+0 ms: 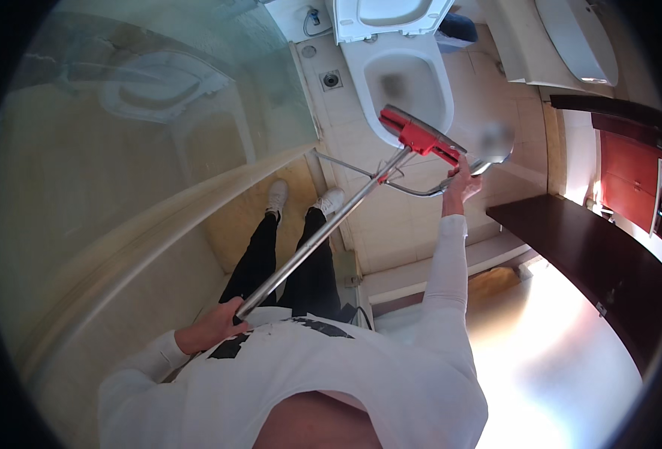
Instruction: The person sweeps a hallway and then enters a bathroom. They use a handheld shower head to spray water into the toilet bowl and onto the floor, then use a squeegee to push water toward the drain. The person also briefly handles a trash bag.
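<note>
My left hand (pixel 214 330) is closed around the lower end of a metal pole near my waist. The pole (pixel 322 233) belongs to a sponge mop, and its red mop head (pixel 419 136) is held up over the front rim of the toilet bowl (pixel 406 90). My right hand (pixel 463 184) grips the handle of a chrome hand shower, beside the right end of the mop head. The shower's round head (pixel 496 145) is blurred. A metal shower hose (pixel 342 164) passes behind the pole to that handle. I cannot tell whether water is running.
A glass shower panel (pixel 140 140) curves along the left. A floor drain (pixel 331 80) lies beside the toilet, whose lid is raised. A dark bin (pixel 456 31) is behind it. At right are a washbasin (pixel 580 42) and a dark brown door (pixel 583 264). My shoes (pixel 328 201) stand by a low sill.
</note>
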`<state>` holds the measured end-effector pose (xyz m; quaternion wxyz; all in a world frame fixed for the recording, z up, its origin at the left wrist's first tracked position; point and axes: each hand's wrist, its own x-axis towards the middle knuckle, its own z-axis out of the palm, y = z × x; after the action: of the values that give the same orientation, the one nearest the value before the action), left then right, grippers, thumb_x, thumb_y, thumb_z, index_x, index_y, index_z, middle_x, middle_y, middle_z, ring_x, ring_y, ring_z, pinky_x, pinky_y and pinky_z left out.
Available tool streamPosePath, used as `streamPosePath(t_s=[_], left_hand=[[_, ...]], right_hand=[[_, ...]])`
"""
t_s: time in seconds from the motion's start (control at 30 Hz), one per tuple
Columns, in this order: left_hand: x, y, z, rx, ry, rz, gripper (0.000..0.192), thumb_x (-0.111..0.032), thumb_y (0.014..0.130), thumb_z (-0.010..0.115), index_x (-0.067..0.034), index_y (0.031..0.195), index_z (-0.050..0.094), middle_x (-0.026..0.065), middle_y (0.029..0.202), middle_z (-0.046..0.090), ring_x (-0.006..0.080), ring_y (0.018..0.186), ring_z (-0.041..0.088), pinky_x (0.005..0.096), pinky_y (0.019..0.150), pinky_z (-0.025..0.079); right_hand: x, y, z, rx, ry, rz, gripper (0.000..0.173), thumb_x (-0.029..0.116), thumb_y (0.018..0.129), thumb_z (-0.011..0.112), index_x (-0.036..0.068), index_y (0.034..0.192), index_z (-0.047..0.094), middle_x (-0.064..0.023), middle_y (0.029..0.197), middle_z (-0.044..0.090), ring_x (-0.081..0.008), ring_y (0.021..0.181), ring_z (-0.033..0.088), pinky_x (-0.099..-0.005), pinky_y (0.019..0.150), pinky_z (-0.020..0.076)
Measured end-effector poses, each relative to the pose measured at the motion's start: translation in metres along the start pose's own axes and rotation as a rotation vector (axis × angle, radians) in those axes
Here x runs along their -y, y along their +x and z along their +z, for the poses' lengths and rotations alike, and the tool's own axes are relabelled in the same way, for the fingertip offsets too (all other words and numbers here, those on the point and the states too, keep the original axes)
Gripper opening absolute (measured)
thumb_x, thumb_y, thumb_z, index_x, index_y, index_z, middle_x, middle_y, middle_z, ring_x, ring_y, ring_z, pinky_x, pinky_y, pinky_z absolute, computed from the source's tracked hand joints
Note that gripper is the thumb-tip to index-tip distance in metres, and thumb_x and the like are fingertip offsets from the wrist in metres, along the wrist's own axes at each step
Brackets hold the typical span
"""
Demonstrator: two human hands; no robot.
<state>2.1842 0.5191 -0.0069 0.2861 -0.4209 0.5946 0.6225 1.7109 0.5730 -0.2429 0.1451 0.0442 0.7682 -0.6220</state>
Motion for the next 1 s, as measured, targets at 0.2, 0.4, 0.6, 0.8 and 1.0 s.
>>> streamPosePath(t_s=[0.2, 0.4, 0.6, 0.8, 1.0], left_hand=[[-0.003, 0.000, -0.001, -0.121, 0.078, -0.063, 0.018, -0.010, 0.072, 0.054, 0.000, 0.080, 0.042, 0.0211, 0.060, 0.048, 0.0373, 0.052, 0.047, 0.0416, 0.051, 0.038], [0.022, 0.008, 0.006, -0.186, 0.122, -0.003, 0.016, -0.011, 0.073, 0.052, 0.000, 0.077, 0.041, 0.0222, 0.061, 0.049, 0.0404, 0.056, 0.049, 0.0442, 0.051, 0.038], [0.025, 0.009, 0.012, -0.212, 0.120, -0.008, 0.016, -0.012, 0.073, 0.052, 0.000, 0.076, 0.041, 0.0230, 0.063, 0.049, 0.0418, 0.060, 0.049, 0.0449, 0.053, 0.037], [0.019, 0.009, 0.011, -0.215, 0.133, -0.020, 0.017, -0.012, 0.074, 0.052, -0.001, 0.077, 0.040, 0.0231, 0.065, 0.049, 0.0417, 0.063, 0.049, 0.0453, 0.053, 0.037], [0.027, 0.014, 0.012, -0.235, 0.117, -0.005, 0.017, -0.013, 0.073, 0.052, -0.001, 0.078, 0.041, 0.0223, 0.064, 0.050, 0.0409, 0.062, 0.050, 0.0452, 0.054, 0.038]], right_hand=[[-0.011, -0.034, 0.010, 0.024, 0.115, 0.067, 0.022, 0.009, 0.070, 0.067, 0.002, 0.081, 0.050, -0.0021, 0.052, 0.046, -0.0102, 0.040, 0.044, -0.0236, 0.037, 0.0377], [-0.025, -0.031, 0.007, -0.273, 0.081, 0.055, 0.019, 0.007, 0.069, 0.065, 0.002, 0.079, 0.050, -0.0027, 0.052, 0.047, -0.0103, 0.039, 0.043, -0.0233, 0.036, 0.0371], [-0.028, -0.041, 0.041, -0.019, 0.266, 0.073, 0.024, 0.005, 0.065, 0.070, 0.005, 0.073, 0.047, -0.0035, 0.050, 0.048, -0.0120, 0.037, 0.045, -0.0253, 0.036, 0.0390], [-0.021, -0.046, 0.050, 0.078, 0.256, 0.026, 0.023, 0.008, 0.067, 0.070, 0.005, 0.076, 0.049, -0.0031, 0.052, 0.049, -0.0113, 0.039, 0.045, -0.0242, 0.037, 0.0388], [-0.016, -0.030, 0.009, -0.190, 0.229, 0.064, 0.021, 0.006, 0.069, 0.067, 0.005, 0.075, 0.048, -0.0021, 0.053, 0.048, -0.0102, 0.041, 0.045, -0.0239, 0.038, 0.0395]])
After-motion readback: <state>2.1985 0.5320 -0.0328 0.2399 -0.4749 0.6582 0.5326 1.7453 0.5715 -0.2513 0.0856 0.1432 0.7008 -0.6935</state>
